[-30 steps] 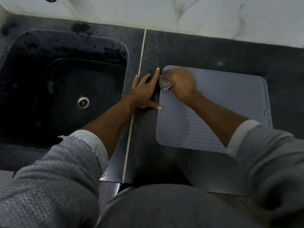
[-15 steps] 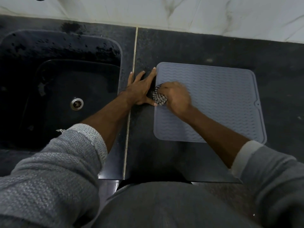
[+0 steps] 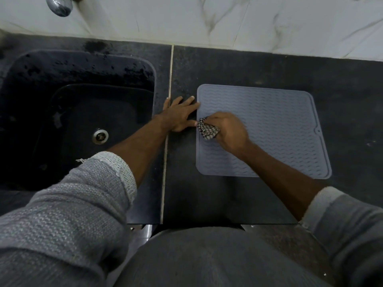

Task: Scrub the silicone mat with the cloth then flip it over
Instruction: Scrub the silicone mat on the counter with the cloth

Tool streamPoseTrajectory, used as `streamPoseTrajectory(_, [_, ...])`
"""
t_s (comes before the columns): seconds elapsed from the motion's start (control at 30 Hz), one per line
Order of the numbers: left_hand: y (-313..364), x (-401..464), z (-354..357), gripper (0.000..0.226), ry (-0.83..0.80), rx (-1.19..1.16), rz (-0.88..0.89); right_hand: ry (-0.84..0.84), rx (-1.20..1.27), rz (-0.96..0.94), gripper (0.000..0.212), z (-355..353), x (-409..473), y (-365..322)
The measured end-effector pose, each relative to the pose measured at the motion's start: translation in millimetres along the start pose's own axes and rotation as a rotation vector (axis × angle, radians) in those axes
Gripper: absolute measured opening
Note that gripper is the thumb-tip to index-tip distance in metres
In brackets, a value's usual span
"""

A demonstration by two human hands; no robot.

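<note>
The scrubbing step is in hand; the flip is not yet done and calls for a lifted edge. A dark table point(image 3: 228, 193) carries the grey mat point(image 3: 269, 125), with the sink point(image 3: 83, 121) left of it. The left hand point(image 3: 178, 114) lies flat, fingers straight, touching the mat's left edge. A checked cloth point(image 3: 207, 130) is gripped by the right hand point(image 3: 228, 129) near that edge.

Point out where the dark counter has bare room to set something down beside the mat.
Bare counter lies between the silicone mat and the near edge, a strip between mat and marble wall, and a patch right of the mat. The mat's left side is crowded: the left hand lies flat by the sink, and the right hand holds the cloth.
</note>
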State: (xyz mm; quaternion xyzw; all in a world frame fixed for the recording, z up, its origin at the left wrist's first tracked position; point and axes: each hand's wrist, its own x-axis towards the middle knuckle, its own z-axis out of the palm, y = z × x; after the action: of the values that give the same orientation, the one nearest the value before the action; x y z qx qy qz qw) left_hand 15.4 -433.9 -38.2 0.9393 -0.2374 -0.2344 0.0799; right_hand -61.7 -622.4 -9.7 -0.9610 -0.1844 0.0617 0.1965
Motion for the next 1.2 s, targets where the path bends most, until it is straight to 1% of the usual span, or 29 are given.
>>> streamPoseTrajectory(0.1, [4,1,5,0.075,0.039,0.033,-0.018,-0.05,-0.149,0.02,0.039,14,-3,-8])
streamPoseTrajectory(0.17, [5,1,6,0.077,0.057,0.039,-0.022,-0.081,-0.195,0.035,0.04,20,-13,-12])
streamPoseTrajectory(0.27, [4,3,3,0.079,0.057,0.038,-0.024,-0.186,-0.262,-0.024,0.044,23,-43,-22])
streamPoseTrajectory(0.37, [7,4,1,0.08,0.054,0.043,-0.032,-0.183,-0.193,-0.091,0.043,26,-77,-30])
streamPoseTrajectory(0.43, [8,4,0,0.079,0.053,0.046,-0.041,-0.207,-0.166,-0.116,0.042,22,-79,-29])
streamPoseTrajectory(0.47, [9,4,-1,0.079,0.047,0.049,-0.043,-0.201,-0.157,-0.108,0.041,18,-72,-28])
streamPoseTrajectory(0.57, [12,3,-2,0.076,0.046,0.058,-0.051,-0.055,-0.127,-0.05,0.039,9,-38,-24])
streamPoseTrajectory(0.6, [13,3,-2,0.075,0.053,0.07,-0.052,-0.032,-0.148,-0.033,0.038,9,-28,-22])
streamPoseTrajectory(0.7, [15,2,-4,0.075,0.057,0.109,-0.049,-0.081,-0.256,-0.011,0.04,19,-18,-23])
streamPoseTrajectory(0.83, [16,2,-8,0.078,0.036,0.105,-0.06,-0.071,-0.268,-0.032,0.044,32,-54,-33])
streamPoseTrajectory(0.97, [18,2,-8,0.078,0.032,0.093,-0.065,-0.014,-0.252,-0.076,0.047,40,-104,-46])
streamPoseTrajectory(1.2, [18,2,-6,0.079,0.034,0.09,-0.077,0.013,-0.236,-0.067,0.048,41,-113,-48])
